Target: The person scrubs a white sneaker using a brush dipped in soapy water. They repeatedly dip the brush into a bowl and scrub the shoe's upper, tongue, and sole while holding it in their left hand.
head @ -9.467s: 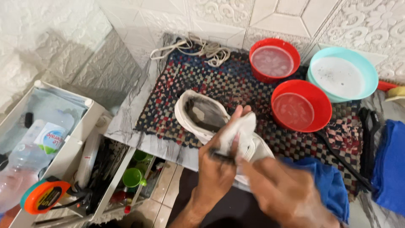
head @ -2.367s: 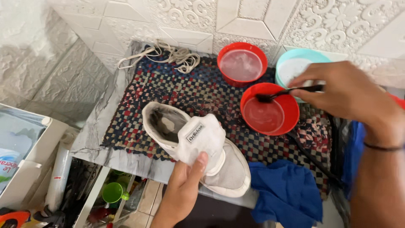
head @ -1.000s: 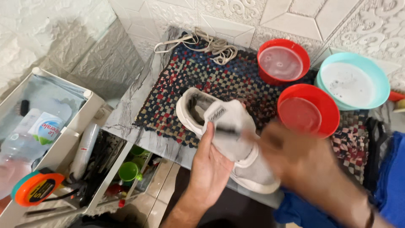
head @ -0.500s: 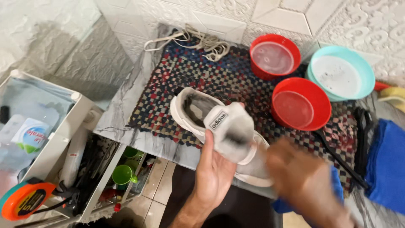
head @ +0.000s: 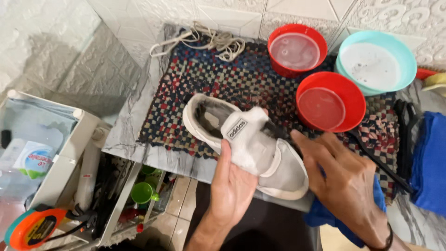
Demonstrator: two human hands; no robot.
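Partly hidden and cut-off things around a white shoe

Left of the shoe, an orange tape measure is cropped by the frame edge; right of it, the right hand covers a dark brush, and a blue cloth runs off frame.

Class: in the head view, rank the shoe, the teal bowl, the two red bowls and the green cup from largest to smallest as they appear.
1. Shoe
2. Teal bowl
3. Nearer red bowl
4. Farther red bowl, possibly just distance
5. Green cup

L hand cups worn white lace-less sneaker from below, w/ thumb on tongue. R hand beside toe, blurred dark brush at fingertips. Checkered woven mat underneath.
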